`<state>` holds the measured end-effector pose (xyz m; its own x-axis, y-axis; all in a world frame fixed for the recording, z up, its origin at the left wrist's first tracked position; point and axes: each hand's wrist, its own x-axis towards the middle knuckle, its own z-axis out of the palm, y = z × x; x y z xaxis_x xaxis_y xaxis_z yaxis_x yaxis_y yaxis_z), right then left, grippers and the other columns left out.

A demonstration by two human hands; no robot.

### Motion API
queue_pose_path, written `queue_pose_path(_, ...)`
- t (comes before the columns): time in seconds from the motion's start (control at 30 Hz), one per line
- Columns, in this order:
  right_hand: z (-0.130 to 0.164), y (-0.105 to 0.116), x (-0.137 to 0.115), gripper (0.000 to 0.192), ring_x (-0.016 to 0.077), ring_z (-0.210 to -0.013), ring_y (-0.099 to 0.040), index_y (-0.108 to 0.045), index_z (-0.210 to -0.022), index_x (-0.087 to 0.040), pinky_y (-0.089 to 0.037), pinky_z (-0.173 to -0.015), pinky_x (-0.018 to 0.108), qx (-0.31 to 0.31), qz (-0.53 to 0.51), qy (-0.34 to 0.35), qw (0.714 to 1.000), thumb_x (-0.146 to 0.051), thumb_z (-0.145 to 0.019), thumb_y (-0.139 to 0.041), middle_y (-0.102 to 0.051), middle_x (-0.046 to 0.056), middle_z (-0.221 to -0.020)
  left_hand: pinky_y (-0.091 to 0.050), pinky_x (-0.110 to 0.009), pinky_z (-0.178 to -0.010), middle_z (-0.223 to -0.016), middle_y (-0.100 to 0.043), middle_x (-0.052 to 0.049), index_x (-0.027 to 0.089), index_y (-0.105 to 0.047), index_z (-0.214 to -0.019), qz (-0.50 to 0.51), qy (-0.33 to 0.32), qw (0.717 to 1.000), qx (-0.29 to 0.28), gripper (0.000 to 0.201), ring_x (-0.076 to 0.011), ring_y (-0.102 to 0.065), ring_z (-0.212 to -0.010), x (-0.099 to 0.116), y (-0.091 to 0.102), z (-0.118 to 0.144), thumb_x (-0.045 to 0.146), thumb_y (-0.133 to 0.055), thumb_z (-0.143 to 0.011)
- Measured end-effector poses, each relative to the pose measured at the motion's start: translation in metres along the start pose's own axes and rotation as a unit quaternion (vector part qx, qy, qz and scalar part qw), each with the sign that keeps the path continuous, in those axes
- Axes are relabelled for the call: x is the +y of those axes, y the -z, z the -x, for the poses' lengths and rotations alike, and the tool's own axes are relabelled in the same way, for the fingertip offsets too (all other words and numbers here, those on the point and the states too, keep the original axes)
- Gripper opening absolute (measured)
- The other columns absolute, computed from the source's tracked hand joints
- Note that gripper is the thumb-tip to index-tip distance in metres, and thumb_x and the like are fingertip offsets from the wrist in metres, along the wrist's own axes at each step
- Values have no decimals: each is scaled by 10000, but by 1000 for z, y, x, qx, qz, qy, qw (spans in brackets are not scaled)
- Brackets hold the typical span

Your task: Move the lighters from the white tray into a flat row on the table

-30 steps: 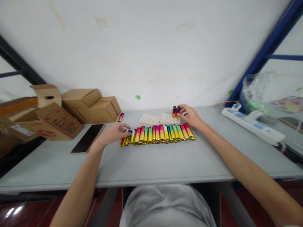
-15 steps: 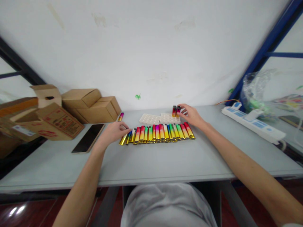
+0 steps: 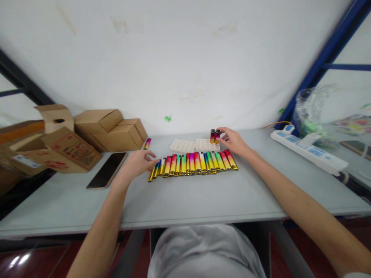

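A row of several rainbow-coloured lighters (image 3: 193, 164) lies side by side on the grey table (image 3: 185, 197). My left hand (image 3: 135, 163) rests at the row's left end, fingers apart, touching the leftmost lighters and holding none. My right hand (image 3: 234, 141) is at the far right of the row, its fingertips on two upright lighters (image 3: 215, 136) that stand in the right of two white trays (image 3: 206, 145). The other white tray (image 3: 182, 146) lies beside it, with nothing in it.
Cardboard boxes (image 3: 111, 129) are stacked at the back left, with a dark phone (image 3: 107, 174) in front of them. A single lighter (image 3: 147, 143) lies near the boxes. A white power strip (image 3: 308, 150) and a clear plastic bag (image 3: 314, 112) sit at the right.
My left hand has let go of the leftmost lighters and opened beside them. My right hand has stayed on the two upright lighters.
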<state>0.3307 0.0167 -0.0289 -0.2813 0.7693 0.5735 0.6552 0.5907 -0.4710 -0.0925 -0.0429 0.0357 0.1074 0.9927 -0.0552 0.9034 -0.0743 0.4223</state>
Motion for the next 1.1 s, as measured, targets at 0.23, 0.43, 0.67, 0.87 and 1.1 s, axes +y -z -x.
queue_pose_path(0.23, 0, -2, 6, 427, 189, -713, -699, -561, -1350, -173, -626, -770, 397, -2, 5, 4, 1000, -329, -955, -599, -701, 126, -1158, -614, -325, -589, -804, -798, -78, 184, -701, -971, 83, 26, 995, -54, 559, -256, -755, -647, -16, 3, 2, 668, -753, -696)
queue_pose_path(0.43, 0, -1, 5, 437, 197, -710, -698, -555, -1367, -177, -622, -787, 424, -6, 11, 3, 1000, -314, -954, -594, -699, 133, -1169, -650, -361, -590, -890, -796, -106, 163, -706, -1172, 150, 2, 978, -144, 691, -288, -762, -780, -19, 12, 15, 652, -773, -689)
queue_pose_path(0.67, 0, -1, 5, 440, 196, -710, -698, -554, -1368, -180, -618, -783, 416, -10, 15, 0, 1000, -293, -946, -603, -703, 127, -1165, -608, -335, -549, -784, -782, -81, 148, -728, -1159, 114, -35, 984, -135, 614, -225, -710, -589, -32, 4, 5, 602, -732, -745)
queue_pose_path(0.87, 0, -1, 5, 440, 193, -707, -699, -548, -1370, -171, -618, -780, 409, -7, 16, 6, 1000, -297, -952, -599, -697, 133, -1177, -560, -312, -516, -742, -771, -67, 145, -711, -1156, 92, -37, 992, -78, 633, -224, -692, -563, -30, -2, -1, 624, -675, -744)
queue_pose_path(1.1, 0, 0, 2, 454, 190, -696, -694, -547, -1373, -159, -619, -766, 400, -6, 13, 2, 1000, -303, -946, -604, -699, 136, -1161, -495, -265, -590, -749, -769, -27, 214, -749, -1071, -12, -38, 999, 20, 504, -192, -683, -563, -23, -7, -7, 606, -612, -785)
